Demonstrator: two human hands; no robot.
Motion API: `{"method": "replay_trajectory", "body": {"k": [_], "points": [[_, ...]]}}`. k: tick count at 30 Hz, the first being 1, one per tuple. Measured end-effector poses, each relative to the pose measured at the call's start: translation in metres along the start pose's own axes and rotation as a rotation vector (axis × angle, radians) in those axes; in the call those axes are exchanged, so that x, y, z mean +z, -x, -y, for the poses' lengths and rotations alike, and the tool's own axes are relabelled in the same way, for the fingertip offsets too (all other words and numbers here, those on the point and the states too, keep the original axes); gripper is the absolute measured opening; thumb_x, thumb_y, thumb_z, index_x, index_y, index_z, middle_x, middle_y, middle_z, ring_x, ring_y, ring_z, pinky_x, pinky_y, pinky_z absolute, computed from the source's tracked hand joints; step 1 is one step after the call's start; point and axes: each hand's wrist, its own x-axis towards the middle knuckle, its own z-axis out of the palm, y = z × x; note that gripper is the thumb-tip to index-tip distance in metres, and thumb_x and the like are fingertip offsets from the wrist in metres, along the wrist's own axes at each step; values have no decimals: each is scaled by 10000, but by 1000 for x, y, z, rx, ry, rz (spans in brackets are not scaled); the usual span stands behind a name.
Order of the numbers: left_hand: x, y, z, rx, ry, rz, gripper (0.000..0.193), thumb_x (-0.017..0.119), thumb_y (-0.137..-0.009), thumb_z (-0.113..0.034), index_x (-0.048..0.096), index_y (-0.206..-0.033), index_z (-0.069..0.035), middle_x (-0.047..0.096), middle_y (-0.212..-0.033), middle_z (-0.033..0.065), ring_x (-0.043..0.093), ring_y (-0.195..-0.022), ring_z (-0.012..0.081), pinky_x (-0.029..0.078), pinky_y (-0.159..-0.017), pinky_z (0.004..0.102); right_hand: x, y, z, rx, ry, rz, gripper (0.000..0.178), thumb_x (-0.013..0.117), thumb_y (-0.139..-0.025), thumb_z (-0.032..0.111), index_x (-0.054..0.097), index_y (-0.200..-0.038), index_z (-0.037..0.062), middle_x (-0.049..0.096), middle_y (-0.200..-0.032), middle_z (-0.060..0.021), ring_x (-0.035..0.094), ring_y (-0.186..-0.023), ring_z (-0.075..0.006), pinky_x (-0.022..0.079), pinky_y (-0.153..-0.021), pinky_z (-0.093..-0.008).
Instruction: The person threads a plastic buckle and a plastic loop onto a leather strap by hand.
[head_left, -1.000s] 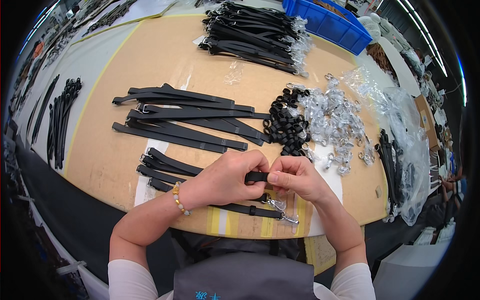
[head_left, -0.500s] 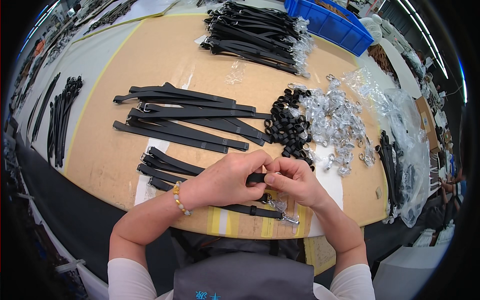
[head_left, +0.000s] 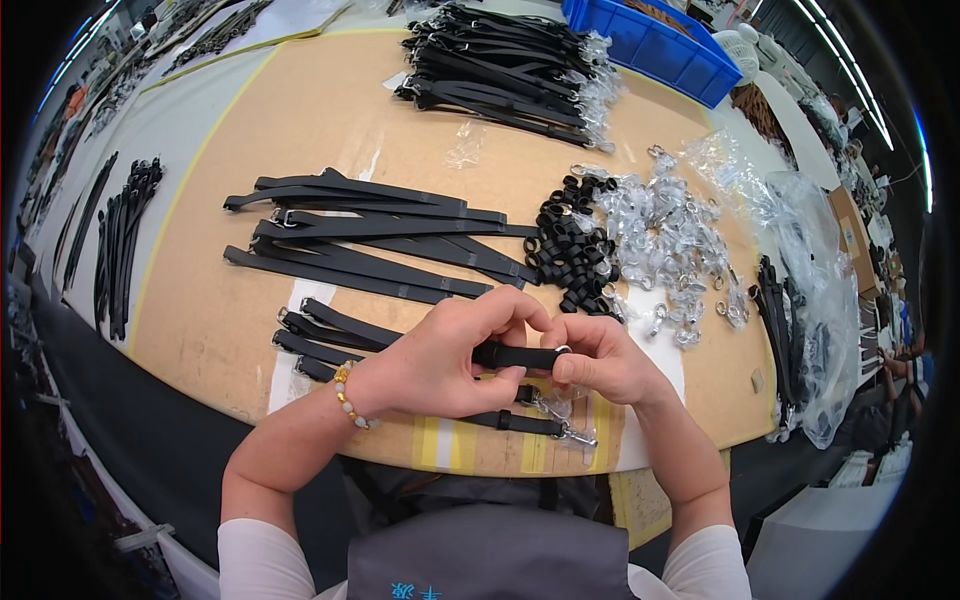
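Note:
A black strap (head_left: 525,357) is stretched between my two hands, just above the near part of the table. My left hand (head_left: 435,350) is closed round it, thumb below and fingers curled over. At the strap's right end my right hand (head_left: 605,365) pinches it, where a bit of a metal ring shows; the rest of that fitting is hidden by the fingers. Under my hands lie finished-looking straps (head_left: 530,424) with metal snap hooks (head_left: 578,437) in clear wrap. Their buckled ends (head_left: 290,330) stick out left of my left hand.
Longer black straps (head_left: 380,225) lie beyond my hands. To their right are a heap of small black loops (head_left: 575,250) and wrapped metal hooks (head_left: 670,240). Farther back sit a strap bundle (head_left: 500,70) and a blue crate (head_left: 660,45). Clear plastic bags (head_left: 815,300) line the right edge.
My left hand has opened a little and drawn back left along the strap, so more of it shows. My right hand has shifted slightly right, still pinching the end.

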Motion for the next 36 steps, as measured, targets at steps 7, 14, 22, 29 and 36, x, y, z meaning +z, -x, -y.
{"method": "replay_trajectory", "body": {"k": [7,14,22,29,36], "points": [[-4,0,12,-65,-174,196,171,698,-942,-163,660,-978,-1,602,-706,72,519,-591,136,433,-558,310,1,-2,-7,-63,203,-31,216,780,-929,193,640,-926,30,607,-795,44,494,-693,-14,387,-582,-210],[16,8,19,4,-159,191,155,660,-925,-132,606,-848,-9,569,-664,123,549,-550,253,423,-526,353,-1,3,-3,39,335,61,230,797,-912,203,677,-947,10,627,-801,36,502,-718,-29,401,-605,-221],[-23,2,9,74,-554,60,147,697,-900,-147,652,-829,-26,639,-800,108,613,-799,306,500,-719,405,9,-2,-7,21,468,49,298,779,-930,303,675,-916,24,584,-741,40,460,-676,-32,372,-578,-245],[-55,6,26,-200,-1009,-145,104,748,-804,-78,672,-853,-27,652,-868,80,619,-930,280,529,-827,390,22,-2,-5,-200,697,43,247,779,-915,259,685,-893,31,619,-771,-27,521,-644,-120,434,-600,-270],[-61,8,25,-230,-941,-47,169,782,-782,-84,640,-848,-21,651,-923,105,609,-934,294,516,-835,385,-6,-5,-1,-328,931,-664,181,776,-872,140,678,-959,16,658,-833,-62,622,-706,-134,521,-642,-290]]}}
